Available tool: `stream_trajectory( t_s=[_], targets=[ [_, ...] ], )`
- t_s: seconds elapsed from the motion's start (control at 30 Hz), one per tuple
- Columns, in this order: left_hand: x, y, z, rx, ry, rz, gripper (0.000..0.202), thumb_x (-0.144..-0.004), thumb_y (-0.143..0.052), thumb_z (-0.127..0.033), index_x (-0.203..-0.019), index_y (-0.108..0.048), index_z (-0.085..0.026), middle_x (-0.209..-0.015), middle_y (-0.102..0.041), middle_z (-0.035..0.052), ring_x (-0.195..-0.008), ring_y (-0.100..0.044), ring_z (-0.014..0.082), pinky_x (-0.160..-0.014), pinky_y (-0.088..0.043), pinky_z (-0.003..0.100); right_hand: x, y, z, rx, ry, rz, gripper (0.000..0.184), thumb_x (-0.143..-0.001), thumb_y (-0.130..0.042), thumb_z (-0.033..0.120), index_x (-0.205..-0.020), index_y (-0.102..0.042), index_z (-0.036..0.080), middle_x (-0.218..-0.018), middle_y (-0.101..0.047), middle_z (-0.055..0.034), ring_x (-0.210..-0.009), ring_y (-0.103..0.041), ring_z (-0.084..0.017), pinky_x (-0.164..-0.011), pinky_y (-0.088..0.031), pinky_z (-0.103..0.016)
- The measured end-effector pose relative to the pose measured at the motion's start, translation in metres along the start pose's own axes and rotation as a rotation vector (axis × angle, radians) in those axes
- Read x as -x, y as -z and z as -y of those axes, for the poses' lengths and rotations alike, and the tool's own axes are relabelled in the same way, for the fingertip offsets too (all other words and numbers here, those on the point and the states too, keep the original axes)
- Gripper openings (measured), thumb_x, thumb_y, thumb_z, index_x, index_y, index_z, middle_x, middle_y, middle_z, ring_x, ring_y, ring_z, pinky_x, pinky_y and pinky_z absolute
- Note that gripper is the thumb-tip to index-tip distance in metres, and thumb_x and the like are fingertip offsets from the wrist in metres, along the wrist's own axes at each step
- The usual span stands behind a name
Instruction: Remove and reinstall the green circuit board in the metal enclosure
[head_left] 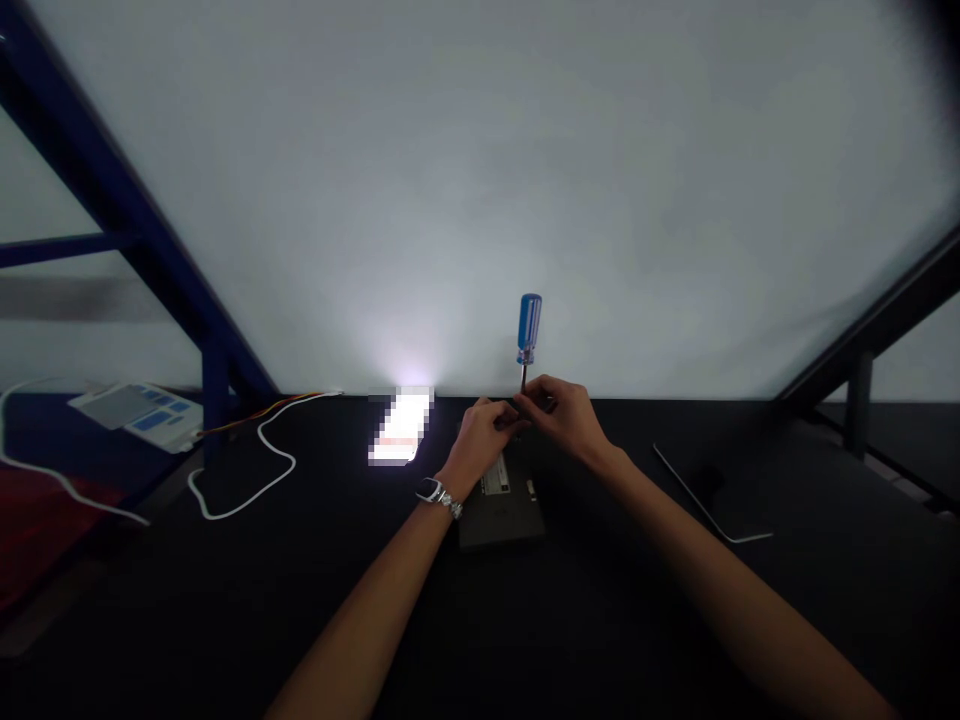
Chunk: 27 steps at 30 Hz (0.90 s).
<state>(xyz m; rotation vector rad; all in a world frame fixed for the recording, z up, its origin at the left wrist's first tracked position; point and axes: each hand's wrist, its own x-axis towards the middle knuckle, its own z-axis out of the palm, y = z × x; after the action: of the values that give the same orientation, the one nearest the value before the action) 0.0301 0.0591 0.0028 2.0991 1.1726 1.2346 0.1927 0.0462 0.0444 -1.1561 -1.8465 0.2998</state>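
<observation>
A screwdriver (pixel 529 325) with a blue and clear striped handle stands nearly upright, its handle on top. The fingers of my right hand (pixel 568 412) are closed around its thin metal shaft. My left hand (pixel 480 440) has its fingertips pinched together close to the lower shaft; what is between them is hidden. Below both hands lies a dark, flat rectangular device (pixel 501 528) with a pale label (pixel 496 478). Its far end and the screwdriver's tip are covered by my hands.
A glowing phone-like screen (pixel 403 425), pixelated, lies left of the device. A white cable (pixel 281 470) curls farther left, near a pale card-like sheet (pixel 146 412). At right, a thin pale bent strip (pixel 697 503) rests on the black table (pixel 600 620). A white wall (pixel 637 200) rises behind.
</observation>
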Motion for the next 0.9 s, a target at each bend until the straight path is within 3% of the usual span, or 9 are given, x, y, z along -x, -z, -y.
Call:
stream_trajectory(
  t_s=[0.1, 0.33, 0.47, 0.9],
  targets=[
    [-0.0001, 0.0002, -0.0008, -0.007, 0.004, 0.003, 0.011, -0.079, -0.073, -0.029, -0.077, -0.071, -0.018, -0.079, -0.065, 0.0035, -0.076, -0.06, 0.0173, -0.072, -0.049, 0.029, -0.0008, 0.001, 0.0017, 0.062, 0.023, -0.017, 0.014, -0.085, -0.063, 0.033, -0.081, -0.065, 0.02, -0.073, -0.066, -0.0029, -0.065, -0.059, -0.016, -0.059, -0.044, -0.028],
    [0.0007, 0.0014, 0.0033, 0.046, -0.051, 0.141, 0.025, -0.089, -0.058, -0.021, -0.11, -0.071, -0.023, -0.099, -0.068, 0.0062, -0.09, -0.062, 0.019, -0.083, -0.05, 0.032, -0.0002, 0.0051, 0.0014, 0.002, 0.032, 0.05, 0.015, -0.089, -0.055, 0.026, -0.098, -0.066, 0.021, -0.083, -0.071, -0.0046, -0.071, -0.064, -0.019, -0.063, -0.048, -0.03],
    [0.0008, 0.0013, 0.006, 0.065, -0.012, 0.121, 0.025, -0.089, -0.057, -0.02, -0.11, -0.071, -0.022, -0.098, -0.068, 0.0064, -0.085, -0.064, 0.0179, -0.08, -0.051, 0.032, 0.0016, 0.0062, 0.0025, -0.039, 0.018, 0.072, 0.019, -0.091, -0.051, 0.026, -0.105, -0.063, 0.02, -0.088, -0.072, -0.0062, -0.074, -0.066, -0.019, -0.064, -0.05, -0.031],
    [0.0012, 0.0036, 0.0009, 0.018, -0.068, 0.118, 0.017, -0.089, -0.061, -0.025, -0.101, -0.072, -0.021, -0.092, -0.07, 0.0043, -0.085, -0.062, 0.0178, -0.076, -0.048, 0.03, 0.0037, 0.0034, 0.0014, -0.168, -0.029, 0.086, 0.023, -0.094, -0.046, 0.033, -0.107, -0.058, 0.019, -0.086, -0.069, -0.0053, -0.066, -0.063, -0.016, -0.063, -0.052, -0.029]
  ],
)
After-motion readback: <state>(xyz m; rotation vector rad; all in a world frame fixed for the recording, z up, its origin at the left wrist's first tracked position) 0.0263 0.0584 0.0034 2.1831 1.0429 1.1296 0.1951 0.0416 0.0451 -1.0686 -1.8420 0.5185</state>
